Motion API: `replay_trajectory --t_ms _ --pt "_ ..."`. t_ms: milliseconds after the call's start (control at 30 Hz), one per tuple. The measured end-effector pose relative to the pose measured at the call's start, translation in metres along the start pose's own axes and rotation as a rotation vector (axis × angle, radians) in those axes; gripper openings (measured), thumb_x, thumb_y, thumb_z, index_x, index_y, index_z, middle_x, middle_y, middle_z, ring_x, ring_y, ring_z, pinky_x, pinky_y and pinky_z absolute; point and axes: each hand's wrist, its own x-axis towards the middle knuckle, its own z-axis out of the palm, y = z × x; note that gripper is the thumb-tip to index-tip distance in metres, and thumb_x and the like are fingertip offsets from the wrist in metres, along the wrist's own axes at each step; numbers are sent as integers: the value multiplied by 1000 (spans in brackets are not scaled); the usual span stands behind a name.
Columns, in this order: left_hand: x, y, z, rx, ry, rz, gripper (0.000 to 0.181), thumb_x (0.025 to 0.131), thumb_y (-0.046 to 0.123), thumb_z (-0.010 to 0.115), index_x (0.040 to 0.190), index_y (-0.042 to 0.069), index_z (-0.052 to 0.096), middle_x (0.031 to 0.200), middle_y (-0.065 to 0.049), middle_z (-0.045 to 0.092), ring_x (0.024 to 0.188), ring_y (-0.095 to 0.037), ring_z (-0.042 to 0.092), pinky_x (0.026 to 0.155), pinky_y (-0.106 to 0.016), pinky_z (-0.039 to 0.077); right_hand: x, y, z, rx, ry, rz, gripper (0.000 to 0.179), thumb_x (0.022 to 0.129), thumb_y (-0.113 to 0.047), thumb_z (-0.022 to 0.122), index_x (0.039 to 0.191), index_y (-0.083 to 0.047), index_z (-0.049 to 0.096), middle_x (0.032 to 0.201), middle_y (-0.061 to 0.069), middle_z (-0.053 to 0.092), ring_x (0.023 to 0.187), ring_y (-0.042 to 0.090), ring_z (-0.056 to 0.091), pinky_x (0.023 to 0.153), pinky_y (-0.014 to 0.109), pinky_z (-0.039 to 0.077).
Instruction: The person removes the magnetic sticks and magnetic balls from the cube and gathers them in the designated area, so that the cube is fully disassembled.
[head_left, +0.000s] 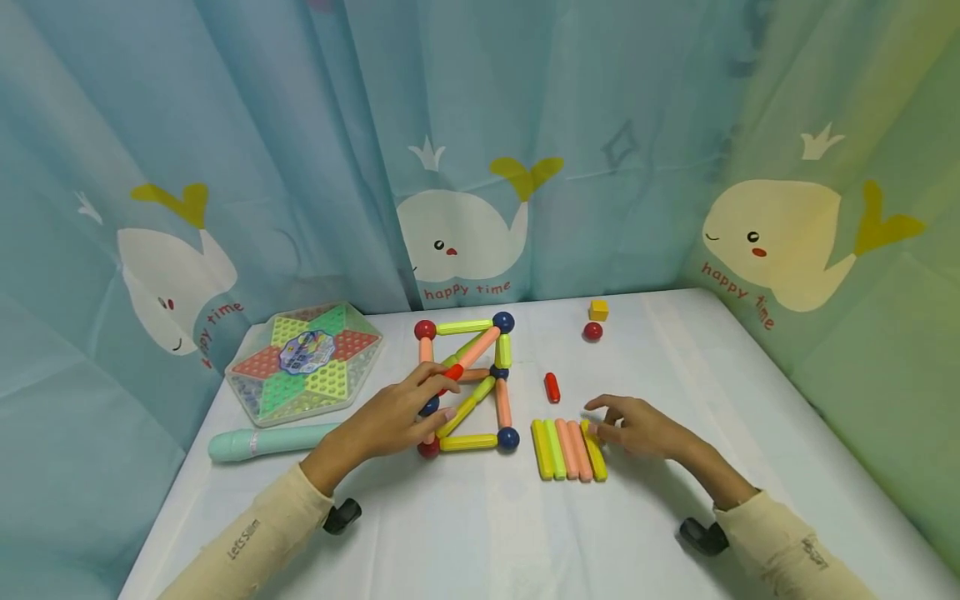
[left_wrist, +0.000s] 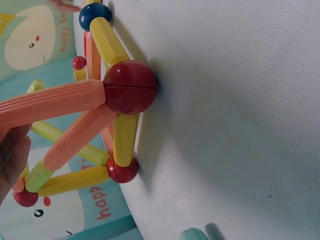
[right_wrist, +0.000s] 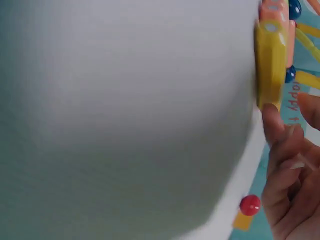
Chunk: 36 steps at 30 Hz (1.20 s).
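A frame of magnetic building sticks and balls, in yellow, green and orange with red and blue balls, stands left of the table's middle. My left hand holds its left side, thumb and fingers about a blue ball; a red stick shows at the fingertips. The left wrist view has these fingers behind an orange stick. My right hand touches the end of a yellow stick with one finger, thumb apart. That stick ends a row of yellow, green and orange sticks.
A short red stick lies above the row. Further back are a red ball and a yellow cube. At left lie a Chinese checkers board and a turquoise tube. A whale-print curtain surrounds the table.
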Motion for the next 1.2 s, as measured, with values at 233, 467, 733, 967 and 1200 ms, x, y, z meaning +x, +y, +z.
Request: replay_trajectory --t_ms 233,467,733,967,1200 --pt "0 0 -1 -6 -7 -19 30 102 33 59 130 22 57 138 0 47 78 -11 59 72 -23 51 31 -43 -15 63 197 -9 32 100 -19 63 126 -1 60 101 17 70 63 22 61 59 32 56" --pt "-1 -1 -1 -11 -9 -27 30 102 34 59 129 21 57 136 0 47 75 -7 58 74 -23 53 83 -93 -4 170 286 30 55 95 -32 71 138 -5 49 119 18 69 76 38 69 64 34 57" --pt "0 1 -1 -16 -26 -32 30 103 35 58 130 22 56 137 0 46 69 -2 56 75 -25 53 110 -103 10 198 351 106 69 91 -35 75 145 -11 41 104 12 74 72 39 70 64 31 53" --pt "0 0 -1 -15 -20 -17 30 102 34 58 129 21 56 138 -1 47 72 -6 57 74 -24 53 112 -101 10 183 363 80 53 94 -30 72 136 -8 48 98 11 73 72 37 67 61 30 52" --pt "0 -1 0 -5 -17 -21 30 102 36 58 130 22 57 137 0 47 78 -9 59 75 -24 53 110 -95 9 117 421 -59 35 97 -22 64 125 -3 55 90 11 60 77 22 57 69 31 50"
